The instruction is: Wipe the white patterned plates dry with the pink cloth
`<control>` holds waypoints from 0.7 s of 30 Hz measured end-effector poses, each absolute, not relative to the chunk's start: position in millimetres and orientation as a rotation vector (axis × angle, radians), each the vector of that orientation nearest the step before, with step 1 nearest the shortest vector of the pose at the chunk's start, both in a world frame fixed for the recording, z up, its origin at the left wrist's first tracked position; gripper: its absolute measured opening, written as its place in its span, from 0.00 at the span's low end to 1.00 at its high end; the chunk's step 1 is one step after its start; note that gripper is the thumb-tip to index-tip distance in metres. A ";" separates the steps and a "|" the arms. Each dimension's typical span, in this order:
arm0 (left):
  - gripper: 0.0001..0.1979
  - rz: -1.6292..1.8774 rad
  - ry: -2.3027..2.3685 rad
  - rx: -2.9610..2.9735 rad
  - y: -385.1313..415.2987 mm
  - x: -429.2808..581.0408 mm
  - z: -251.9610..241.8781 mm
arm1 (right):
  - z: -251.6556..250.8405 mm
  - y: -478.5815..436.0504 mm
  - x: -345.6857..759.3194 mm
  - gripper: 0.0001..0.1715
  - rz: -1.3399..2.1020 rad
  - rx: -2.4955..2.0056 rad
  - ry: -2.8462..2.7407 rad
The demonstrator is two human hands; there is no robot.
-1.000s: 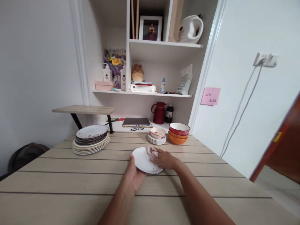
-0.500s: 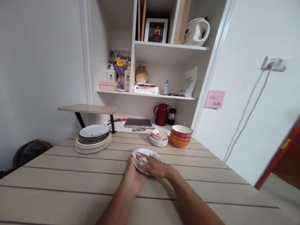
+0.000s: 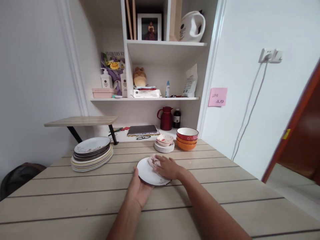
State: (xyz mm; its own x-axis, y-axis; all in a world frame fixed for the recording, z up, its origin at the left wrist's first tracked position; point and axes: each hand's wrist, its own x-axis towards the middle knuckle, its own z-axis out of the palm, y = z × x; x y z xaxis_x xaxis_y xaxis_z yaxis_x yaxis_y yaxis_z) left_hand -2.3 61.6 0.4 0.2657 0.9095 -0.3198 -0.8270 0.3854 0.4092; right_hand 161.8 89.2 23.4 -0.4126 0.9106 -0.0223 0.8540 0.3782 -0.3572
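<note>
A white plate (image 3: 148,174) with a dark rim and a floral print is held just over the table, slightly tilted. My left hand (image 3: 140,188) grips it from the near left, thumb at the rim and the other fingers hidden underneath. On the plate's upper right, my right hand (image 3: 168,167) presses a pale pink cloth (image 3: 153,162) against the surface. Part of the cloth shows beyond the fingers; the rest is under the palm.
Stacked plates (image 3: 92,155) stand at the left by a small raised shelf (image 3: 82,121). Farther back are small dishes (image 3: 164,146), stacked bowls (image 3: 187,141), a red jug (image 3: 166,118), a dark bottle (image 3: 176,118), a laptop (image 3: 143,130) and glasses (image 3: 143,137).
My right hand has slid the cloth from the plate's left edge to its upper right. The plate's printed flowers now sit at the lower right. The camera view has shifted.
</note>
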 end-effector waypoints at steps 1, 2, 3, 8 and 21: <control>0.26 1.181 0.555 0.163 61.4 -2.1 1.2 | 25.3 86.9 167.0 0.33 0.487 -1.628 -2.442; 0.26 1.181 0.559 0.158 61.2 -2.2 2.1 | 27.3 84.3 172.3 0.36 0.529 -1.647 -2.431; 0.26 1.179 0.563 0.158 60.9 -2.5 3.1 | 29.7 81.3 177.7 0.41 0.604 -1.639 -2.428; 0.26 1.189 0.607 0.170 59.3 -6.4 6.6 | 40.4 67.8 195.5 0.58 1.175 -1.286 -2.267; 0.29 1.134 0.453 0.381 56.8 -7.0 2.0 | 38.6 67.8 169.7 0.27 0.586 -1.356 -2.384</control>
State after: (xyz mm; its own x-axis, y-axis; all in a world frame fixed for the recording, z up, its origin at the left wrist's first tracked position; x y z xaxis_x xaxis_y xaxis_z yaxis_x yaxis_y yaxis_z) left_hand -7.0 56.8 2.0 0.3507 0.9243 -0.1504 -0.7740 0.3765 0.5091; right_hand 169.7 67.8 38.6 -0.4895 0.8679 0.0847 0.7298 0.4608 -0.5050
